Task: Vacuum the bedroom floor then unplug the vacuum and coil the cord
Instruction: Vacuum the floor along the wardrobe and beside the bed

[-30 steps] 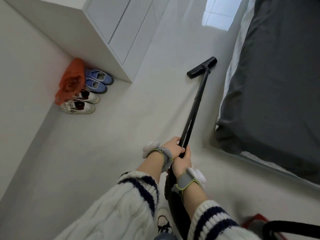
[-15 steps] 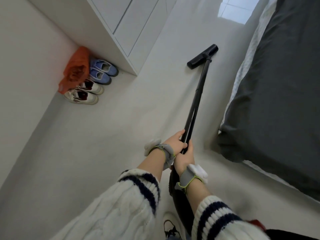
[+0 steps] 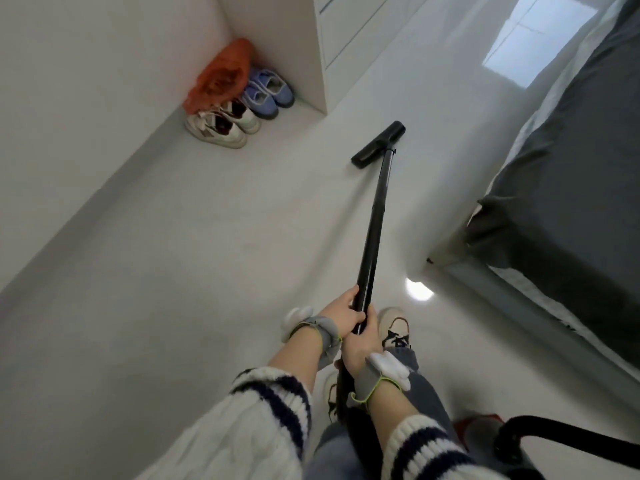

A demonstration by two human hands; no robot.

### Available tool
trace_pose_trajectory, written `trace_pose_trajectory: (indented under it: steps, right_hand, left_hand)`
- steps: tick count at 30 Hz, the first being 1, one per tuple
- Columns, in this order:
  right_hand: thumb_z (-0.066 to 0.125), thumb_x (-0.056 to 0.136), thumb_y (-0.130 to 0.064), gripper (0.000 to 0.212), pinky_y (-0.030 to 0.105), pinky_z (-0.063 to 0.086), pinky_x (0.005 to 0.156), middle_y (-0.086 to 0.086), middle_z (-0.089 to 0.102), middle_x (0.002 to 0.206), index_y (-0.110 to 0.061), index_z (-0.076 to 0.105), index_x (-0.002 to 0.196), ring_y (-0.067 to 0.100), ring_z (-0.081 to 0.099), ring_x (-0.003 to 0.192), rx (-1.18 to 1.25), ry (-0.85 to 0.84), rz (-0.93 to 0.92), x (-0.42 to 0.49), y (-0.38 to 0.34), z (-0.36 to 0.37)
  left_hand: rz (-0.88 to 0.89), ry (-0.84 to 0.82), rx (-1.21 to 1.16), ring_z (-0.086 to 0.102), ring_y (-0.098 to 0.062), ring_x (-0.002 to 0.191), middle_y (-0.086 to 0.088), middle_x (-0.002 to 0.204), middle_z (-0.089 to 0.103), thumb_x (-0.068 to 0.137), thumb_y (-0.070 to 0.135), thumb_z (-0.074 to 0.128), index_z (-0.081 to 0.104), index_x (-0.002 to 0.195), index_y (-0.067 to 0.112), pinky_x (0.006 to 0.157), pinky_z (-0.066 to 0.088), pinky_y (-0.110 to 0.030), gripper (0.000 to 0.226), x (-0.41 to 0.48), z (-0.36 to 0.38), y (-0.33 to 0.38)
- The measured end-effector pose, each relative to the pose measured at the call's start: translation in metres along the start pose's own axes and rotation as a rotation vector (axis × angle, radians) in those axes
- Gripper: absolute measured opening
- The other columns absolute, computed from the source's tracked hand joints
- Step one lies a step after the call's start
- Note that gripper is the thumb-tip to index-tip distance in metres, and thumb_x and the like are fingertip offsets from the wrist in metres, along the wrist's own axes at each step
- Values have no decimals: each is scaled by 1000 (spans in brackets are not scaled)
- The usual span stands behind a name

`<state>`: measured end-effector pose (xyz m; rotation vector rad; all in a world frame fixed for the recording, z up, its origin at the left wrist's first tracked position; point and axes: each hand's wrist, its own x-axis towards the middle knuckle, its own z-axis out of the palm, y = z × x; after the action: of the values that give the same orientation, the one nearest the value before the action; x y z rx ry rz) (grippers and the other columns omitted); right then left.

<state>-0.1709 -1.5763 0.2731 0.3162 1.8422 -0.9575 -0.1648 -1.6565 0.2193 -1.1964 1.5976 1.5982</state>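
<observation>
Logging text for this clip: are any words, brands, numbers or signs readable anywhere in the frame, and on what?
No readable text in this frame.
The vacuum wand and its floor head show no label.
Markings on the white sneakers by the wall and on the worn shoe are too blurred to read as letters.

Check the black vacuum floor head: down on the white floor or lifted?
Down, apparently: the black vacuum floor head lies along the white floor, no gap visible.
</observation>
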Motion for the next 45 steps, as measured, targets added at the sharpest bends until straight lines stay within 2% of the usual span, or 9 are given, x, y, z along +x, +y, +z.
trace_pose_trajectory:
  steps: [3,11,18,22,26,32,35,39,45]
  right_hand:
    - [44,96,-10,64,11,33,40,12,57,125,-22,14,151,17,50,74,-93,-25,-26,-27,33,8]
    - [46,95,-13,64,22,44,61,14,59,128,-24,16,151,23,59,94,-220,-92,-76,-48,108,-17]
    - [48,87,-28,68,40,52,63,7,66,95,-38,17,147,30,62,74,-293,-141,-62,-44,173,-90]
    - [52,92,-19,66,29,50,69,12,65,116,-31,19,148,24,61,88,-372,-183,-91,-57,207,-147]
    - [56,90,-24,70,38,55,80,8,67,113,-34,19,147,26,66,92,-488,-209,-106,-76,244,-165]
    - [48,93,-22,69,43,58,63,0,58,84,-31,11,150,32,64,73,-567,-310,-148,-115,289,-160]
    - [48,92,-23,64,48,58,63,4,64,93,-30,18,149,29,65,73,-576,-285,-179,-131,333,-157]
    - [48,94,-20,61,31,51,50,4,62,96,-27,21,148,22,60,72,-554,-298,-179,-159,375,-166]
    - [52,90,-16,66,39,57,76,2,66,108,-29,24,148,21,64,88,-548,-325,-138,-188,476,-199]
  left_hand:
    - [-27,23,-85,58,-40,113,-24,129,56,91,4,51,20,150,23,98,48,-44,69,-25,14,-43]
    - [-50,85,-220,59,-31,115,-17,130,58,93,7,50,19,149,23,101,46,-39,67,-60,73,-91]
    - [-83,168,-289,57,-31,117,-16,134,54,94,11,50,16,150,25,102,46,-39,67,-73,174,-97]
    - [-110,189,-355,57,-31,116,-14,133,55,96,13,47,14,150,28,100,46,-37,65,-92,241,-99]
    - [-135,226,-379,57,-31,116,-14,134,54,96,14,46,12,150,28,101,46,-38,65,-110,277,-125]
    - [-135,256,-386,56,-30,118,-16,135,53,96,11,47,12,152,23,101,46,-35,66,-144,300,-179]
    - [-118,276,-377,57,-30,117,-16,135,53,96,12,47,13,151,23,101,46,-36,66,-167,320,-211]
    - [-141,272,-443,58,-31,115,-16,132,55,96,13,47,13,150,25,101,46,-39,65,-193,352,-247]
    - [-193,263,-426,59,-32,112,-15,130,57,97,13,45,9,150,24,99,48,-42,65,-234,437,-300]
